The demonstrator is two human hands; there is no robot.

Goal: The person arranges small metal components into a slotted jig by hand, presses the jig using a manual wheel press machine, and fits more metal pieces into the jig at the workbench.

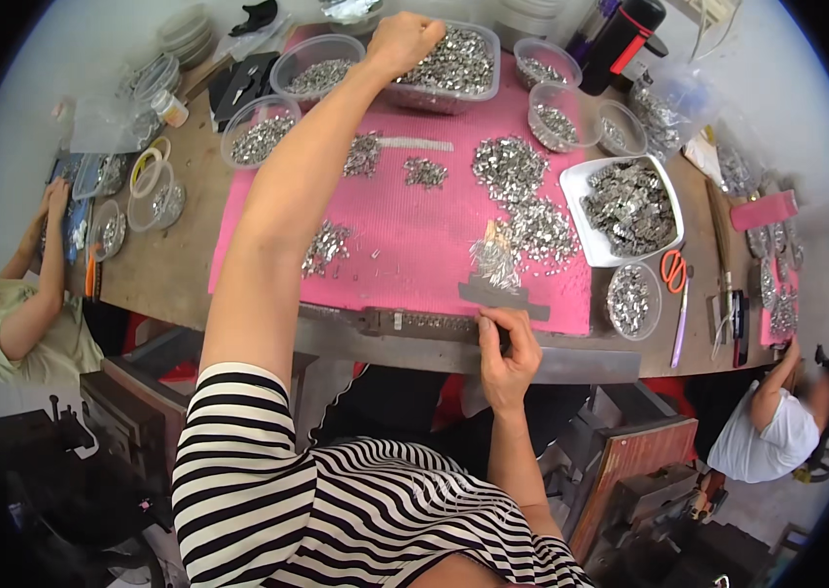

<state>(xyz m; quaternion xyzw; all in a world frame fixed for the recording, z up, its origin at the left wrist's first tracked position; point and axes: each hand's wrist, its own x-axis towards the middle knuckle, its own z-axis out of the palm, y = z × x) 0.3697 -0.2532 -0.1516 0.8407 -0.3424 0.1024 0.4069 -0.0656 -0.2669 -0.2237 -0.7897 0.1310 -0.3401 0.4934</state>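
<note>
My left hand (pixel 404 44) reaches far across the table to a rectangular clear tub (pixel 449 96) heaped with small silvery metal pieces. Its fingers are curled closed at the tub's left side, and what they hold is hidden. At the table's front edge my right hand (pixel 510 358) is closed, thumb and forefinger at the right end of a narrow metal strip (pixel 424 321) lined with small parts. I cannot make out what sits between those fingers. Just beyond lie a flat grey bar (pixel 502 297) and a pile of thin metal pins (pixel 496 265) on the pink mat (pixel 404 220).
Piles of metal pieces (pixel 510 169) dot the mat. Round clear tubs (pixel 262 132) and a white tray (pixel 571 201) surround it. Orange-handled scissors (pixel 673 270) and a purple-handled tool (pixel 679 328) lie right. A person (pixel 37 314) works at left, another (pixel 767 421) at right.
</note>
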